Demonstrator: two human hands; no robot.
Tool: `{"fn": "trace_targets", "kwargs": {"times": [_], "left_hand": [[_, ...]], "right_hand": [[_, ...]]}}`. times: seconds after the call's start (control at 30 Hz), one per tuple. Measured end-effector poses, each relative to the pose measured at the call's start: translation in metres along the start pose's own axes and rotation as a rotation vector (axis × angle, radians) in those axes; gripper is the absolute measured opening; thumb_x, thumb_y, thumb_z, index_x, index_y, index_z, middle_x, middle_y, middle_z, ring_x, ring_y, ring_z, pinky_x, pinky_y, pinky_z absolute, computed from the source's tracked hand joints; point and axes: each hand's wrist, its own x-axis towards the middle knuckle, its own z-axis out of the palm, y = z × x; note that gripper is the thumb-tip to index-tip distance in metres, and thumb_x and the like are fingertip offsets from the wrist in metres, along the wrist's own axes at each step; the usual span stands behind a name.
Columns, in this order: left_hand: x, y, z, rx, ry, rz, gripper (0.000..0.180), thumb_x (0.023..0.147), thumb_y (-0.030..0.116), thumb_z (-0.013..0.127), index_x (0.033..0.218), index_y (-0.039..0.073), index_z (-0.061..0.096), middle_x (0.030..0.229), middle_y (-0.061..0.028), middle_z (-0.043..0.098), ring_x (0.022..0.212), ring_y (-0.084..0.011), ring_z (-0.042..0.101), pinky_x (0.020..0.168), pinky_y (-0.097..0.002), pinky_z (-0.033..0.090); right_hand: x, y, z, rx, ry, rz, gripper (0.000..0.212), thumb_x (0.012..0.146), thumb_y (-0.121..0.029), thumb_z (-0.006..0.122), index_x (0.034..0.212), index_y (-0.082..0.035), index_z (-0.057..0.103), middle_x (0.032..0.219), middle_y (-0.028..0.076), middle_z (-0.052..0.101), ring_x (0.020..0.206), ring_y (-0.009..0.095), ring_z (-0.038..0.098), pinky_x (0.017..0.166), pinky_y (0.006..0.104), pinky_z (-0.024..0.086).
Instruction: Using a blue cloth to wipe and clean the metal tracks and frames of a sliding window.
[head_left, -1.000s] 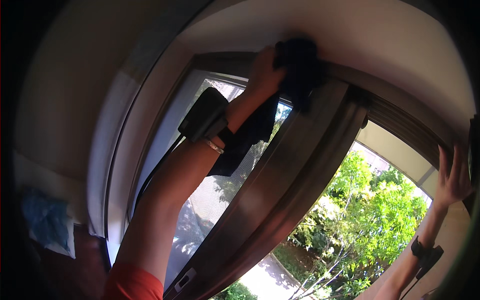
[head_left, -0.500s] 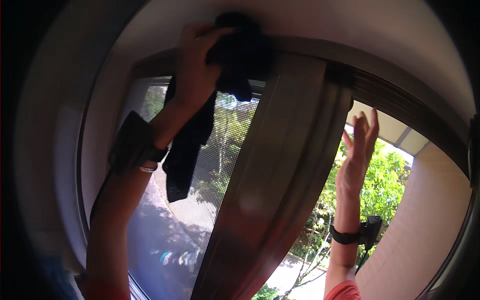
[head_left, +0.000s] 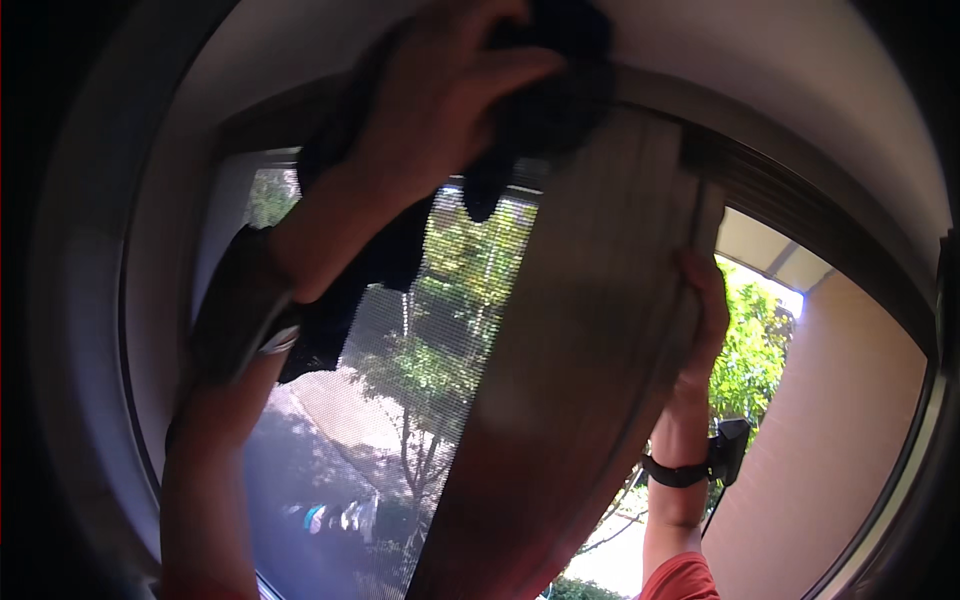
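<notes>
High up at the window's top edge, my left hand is closed on a dark cloth. Part of the cloth hangs down behind my wrist, in front of the mesh screen. The hand and cloth are blurred. My right hand grips the right edge of the wide brown window sash, its thumb side on the edge. Most of its fingers are hidden or in shadow beside the sash.
A dark top track curves along the upper frame to the right. Outside the open part stand a pale brick wall and green trees. A white wall surface borders the window above.
My left hand has moved up and right with the cloth. My right hand, earlier raised with fingers spread in the opening, has come down onto the sash edge. The view has shifted slightly.
</notes>
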Motion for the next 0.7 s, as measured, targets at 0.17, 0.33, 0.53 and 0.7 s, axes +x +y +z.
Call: {"fn": "trace_targets", "kwargs": {"times": [0.17, 0.33, 0.53, 0.7], "left_hand": [[-0.008, -0.007, 0.017, -0.149, 0.119, -0.087, 0.048, 0.058, 0.007, 0.071, 0.104, 0.018, 0.064, 0.113, -0.0129, 0.048, 0.106, -0.0313, 0.047, 0.088, -0.0406, 0.04], [-0.042, -0.045, 0.016, -0.249, 0.072, -0.172, 0.048, 0.054, 0.003, 0.069, 0.101, 0.014, 0.066, 0.117, -0.016, 0.046, 0.109, -0.0354, 0.045, 0.092, -0.0416, 0.039], [-0.104, -0.124, -0.005, -0.081, -0.103, -0.253, 0.053, 0.051, -0.006, 0.062, 0.101, 0.012, 0.066, 0.124, -0.0187, 0.043, 0.112, -0.0371, 0.043, 0.096, -0.0416, 0.037], [-0.18, -0.183, -0.005, 0.141, -0.138, -0.318, 0.051, 0.055, -0.006, 0.059, 0.102, 0.01, 0.065, 0.123, -0.0179, 0.044, 0.11, -0.0368, 0.044, 0.095, -0.0408, 0.037]], "right_hand": [[0.003, -0.007, -0.023, 0.393, 0.242, 0.533, 0.038, 0.091, -0.03, 0.043, 0.118, -0.004, 0.049, 0.118, 0.011, 0.049, 0.111, 0.024, 0.045, 0.098, 0.0376, 0.035], [0.009, 0.004, -0.041, -0.248, 0.033, 0.062, 0.047, 0.088, -0.039, 0.045, 0.115, -0.001, 0.048, 0.112, 0.013, 0.05, 0.105, 0.026, 0.048, 0.091, 0.0396, 0.038], [-0.004, 0.013, -0.082, -0.763, -0.036, -0.421, 0.058, 0.085, -0.049, 0.048, 0.113, 0.002, 0.046, 0.104, 0.016, 0.051, 0.097, 0.029, 0.051, 0.083, 0.042, 0.042], [0.0, 0.029, -0.083, -0.896, -0.064, -0.737, 0.064, 0.085, -0.054, 0.048, 0.113, 0.003, 0.043, 0.099, 0.018, 0.05, 0.09, 0.03, 0.054, 0.076, 0.0416, 0.047]]}}
